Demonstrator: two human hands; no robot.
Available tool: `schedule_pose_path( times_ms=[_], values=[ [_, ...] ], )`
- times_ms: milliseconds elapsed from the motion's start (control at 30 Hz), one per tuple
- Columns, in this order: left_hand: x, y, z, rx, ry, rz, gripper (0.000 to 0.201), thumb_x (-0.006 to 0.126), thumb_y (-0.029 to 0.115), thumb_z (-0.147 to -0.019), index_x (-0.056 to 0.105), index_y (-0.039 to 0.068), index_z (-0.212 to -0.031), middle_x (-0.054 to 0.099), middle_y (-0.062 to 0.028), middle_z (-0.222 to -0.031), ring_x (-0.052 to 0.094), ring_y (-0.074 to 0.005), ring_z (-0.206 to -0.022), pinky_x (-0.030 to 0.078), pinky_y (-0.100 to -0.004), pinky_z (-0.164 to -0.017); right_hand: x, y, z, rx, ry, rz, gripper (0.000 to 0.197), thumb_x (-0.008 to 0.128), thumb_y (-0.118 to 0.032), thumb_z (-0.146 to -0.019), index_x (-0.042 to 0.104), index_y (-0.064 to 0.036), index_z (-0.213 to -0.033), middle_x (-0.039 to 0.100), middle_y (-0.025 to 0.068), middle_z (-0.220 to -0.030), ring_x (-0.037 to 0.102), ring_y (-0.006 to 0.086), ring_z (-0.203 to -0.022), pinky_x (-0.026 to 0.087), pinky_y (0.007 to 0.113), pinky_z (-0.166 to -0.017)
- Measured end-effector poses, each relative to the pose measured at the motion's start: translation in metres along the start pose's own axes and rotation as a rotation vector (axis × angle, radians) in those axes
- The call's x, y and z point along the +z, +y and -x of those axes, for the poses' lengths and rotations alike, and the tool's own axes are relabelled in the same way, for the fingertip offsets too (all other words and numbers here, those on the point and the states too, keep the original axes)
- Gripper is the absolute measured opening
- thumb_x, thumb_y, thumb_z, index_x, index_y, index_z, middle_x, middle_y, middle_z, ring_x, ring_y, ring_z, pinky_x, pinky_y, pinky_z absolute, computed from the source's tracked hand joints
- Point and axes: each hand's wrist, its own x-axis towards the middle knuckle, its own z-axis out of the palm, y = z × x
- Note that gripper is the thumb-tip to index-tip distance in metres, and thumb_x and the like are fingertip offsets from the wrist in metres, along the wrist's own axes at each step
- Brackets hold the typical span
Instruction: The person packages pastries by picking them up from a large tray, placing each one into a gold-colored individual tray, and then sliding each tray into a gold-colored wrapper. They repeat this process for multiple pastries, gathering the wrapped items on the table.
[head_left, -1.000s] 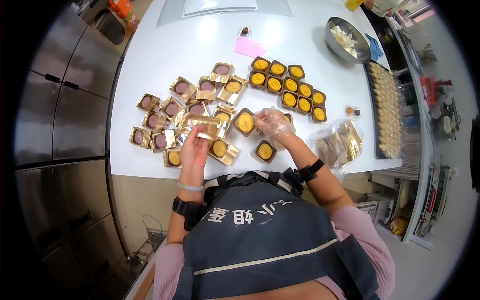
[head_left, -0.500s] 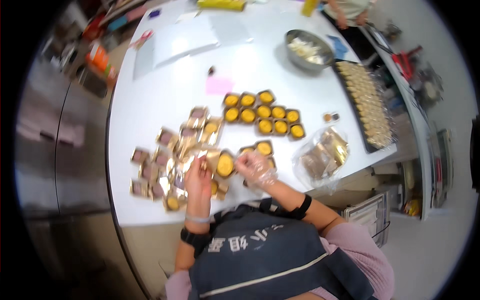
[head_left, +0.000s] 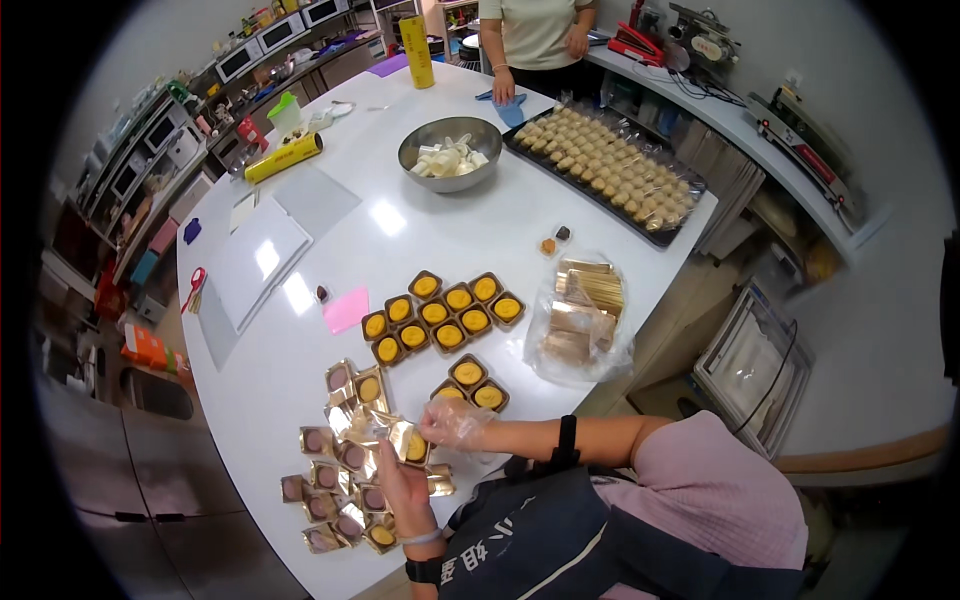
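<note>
Between my hands, a yellow round pastry (head_left: 416,449) in a small brown tray is partly covered by a gold foil pouch (head_left: 399,436). My left hand (head_left: 405,492) is closed on the pouch from the near left side. On its right, my right hand (head_left: 456,424), in a clear plastic glove, has its fingers pinched at the pouch and tray; the exact grip is hard to see. Just beyond that hand sit several yellow pastries (head_left: 467,373) in brown trays, with a larger group (head_left: 434,312) farther off. Left of my left hand lie gold packets with purplish pastries (head_left: 351,456).
A clear bag of gold pouches (head_left: 580,330) lies right. Farther back are a metal bowl (head_left: 450,155) of white pieces and a black tray of dough balls (head_left: 610,165) under film. A person (head_left: 535,40) stands at the far edge, one hand on a blue cloth (head_left: 508,108).
My view has swung, bringing more of the far room into sight. The pastry by my right hand, apart from the left earlier, is now at the gold pouch, and my hands are closer together.
</note>
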Motion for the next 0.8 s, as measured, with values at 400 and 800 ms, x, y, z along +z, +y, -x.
schedule_pose_path(
  times_ms=[400, 800],
  values=[
    [0.007, -0.006, 0.01, -0.17, 0.053, 0.06, 0.032, 0.054, 0.029, -0.082, 0.052, 0.007, -0.105, 0.057, -0.007, -0.102, 0.054, -0.0194, -0.092, 0.044, -0.0319, -0.081, -0.02, 0.006, -0.007, -0.279, -0.19, 0.157, 0.066, 0.067, -0.009, -0.066, 0.032, -0.01, -0.122, 0.053, 0.0157, -0.1, 0.051, 0.0308, -0.095, 0.041, 0.036, -0.079],
    [0.006, -0.012, 0.013, -0.417, -0.049, -0.109, 0.037, 0.051, 0.039, -0.083, 0.052, 0.008, -0.103, 0.06, -0.0095, -0.09, 0.06, -0.022, -0.079, 0.05, -0.0287, -0.063, -0.027, 0.003, -0.011, -0.432, -0.223, 0.208, 0.038, 0.065, -0.01, -0.059, 0.055, -0.0032, -0.095, 0.057, 0.0133, -0.078, 0.056, 0.0284, -0.077, 0.044, 0.033, -0.069]
  ],
)
